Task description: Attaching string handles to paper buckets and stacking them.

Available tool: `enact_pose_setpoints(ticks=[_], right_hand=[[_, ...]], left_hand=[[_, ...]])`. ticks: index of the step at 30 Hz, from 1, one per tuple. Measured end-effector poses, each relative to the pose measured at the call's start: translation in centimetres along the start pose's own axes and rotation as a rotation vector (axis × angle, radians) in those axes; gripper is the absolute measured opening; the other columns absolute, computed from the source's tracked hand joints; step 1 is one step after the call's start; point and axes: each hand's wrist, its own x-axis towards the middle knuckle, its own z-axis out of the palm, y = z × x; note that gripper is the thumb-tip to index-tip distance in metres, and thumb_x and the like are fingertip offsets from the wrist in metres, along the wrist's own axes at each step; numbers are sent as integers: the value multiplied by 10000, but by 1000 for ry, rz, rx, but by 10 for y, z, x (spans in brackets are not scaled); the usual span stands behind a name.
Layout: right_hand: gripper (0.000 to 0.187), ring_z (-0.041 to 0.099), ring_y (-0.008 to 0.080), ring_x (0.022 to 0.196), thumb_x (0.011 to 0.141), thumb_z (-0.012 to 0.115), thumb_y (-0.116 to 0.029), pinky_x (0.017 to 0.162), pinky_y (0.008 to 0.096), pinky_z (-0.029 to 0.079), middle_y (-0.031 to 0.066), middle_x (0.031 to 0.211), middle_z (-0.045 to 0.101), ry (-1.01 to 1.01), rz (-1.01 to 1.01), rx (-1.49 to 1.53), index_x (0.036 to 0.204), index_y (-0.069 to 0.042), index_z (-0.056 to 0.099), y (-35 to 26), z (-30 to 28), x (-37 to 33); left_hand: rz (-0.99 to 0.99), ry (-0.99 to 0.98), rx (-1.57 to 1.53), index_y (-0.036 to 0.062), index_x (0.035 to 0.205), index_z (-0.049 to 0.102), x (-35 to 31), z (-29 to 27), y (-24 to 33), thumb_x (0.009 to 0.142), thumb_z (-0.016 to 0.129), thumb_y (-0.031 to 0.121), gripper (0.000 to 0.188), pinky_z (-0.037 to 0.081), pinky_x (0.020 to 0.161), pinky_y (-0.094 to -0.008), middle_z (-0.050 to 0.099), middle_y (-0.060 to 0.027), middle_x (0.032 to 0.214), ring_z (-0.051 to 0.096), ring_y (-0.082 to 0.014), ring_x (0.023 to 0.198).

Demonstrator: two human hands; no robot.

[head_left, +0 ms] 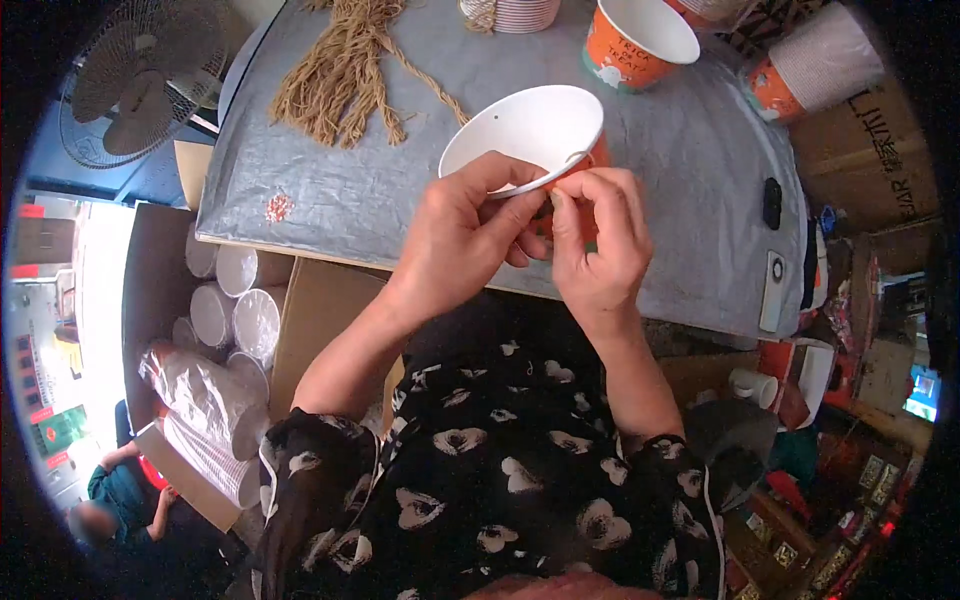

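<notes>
A round paper bucket [540,125], white inside and orange outside, is tilted in my hands above the near side of the table. My left hand [465,225] grips its near rim, fingers over the edge and thumb against the outer wall. My right hand [605,225] is closed in a pinch at the same wall, close to my left fingertips. A short beige bit of cord [575,157] shows inside the rim there; the rest is hidden by my fingers. A small dark hole shows in the bucket's far wall. Beyond the bucket lies a bundle of tan rope cords [345,75], one strand reaching toward it.
Another orange bucket [640,50] stands at the back, near stacked buckets [815,65] at right. Small red-and-white scraps [279,207] lie left on the grey-covered table [340,200]. A carton of wrapped stacks [240,300] and a fan [145,85] are left. A person sits lower left.
</notes>
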Motion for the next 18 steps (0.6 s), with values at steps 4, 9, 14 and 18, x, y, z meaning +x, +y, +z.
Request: enact_pose_setpoints(ticks=[4,9,14,18], right_hand=[[119,568,322,820,885,649,-16,723,407,471,129,913,559,-6,26,-14,974,-16,571,0,1,-3],[60,569,282,812,917,599,-19,719,385,472,116,911,547,-52,223,220,952,-15,551,2,-4,-3],[91,587,275,847,905,630,-21,757,384,479,113,939,577,-50,255,216,962,-20,559,3,-6,-9],[177,601,286,874,861,707,-44,807,402,462,99,952,616,3,163,72,997,-41,594,5,-1,-9]], left_hand=[[12,-4,46,-37,1150,607,-2,2,3,1001,576,56,177,544,557,-240,691,-70,830,668,-99,667],[-5,23,27,-47,1140,609,-2,4,2,998,573,45,173,538,528,-240,693,-89,838,669,-109,656],[-13,34,-10,-55,1142,607,4,2,3,996,584,59,186,536,522,-244,697,-105,830,674,-116,650],[-33,26,-10,-53,1144,608,4,3,3,995,591,65,190,535,520,-244,695,-98,826,674,-115,649]])
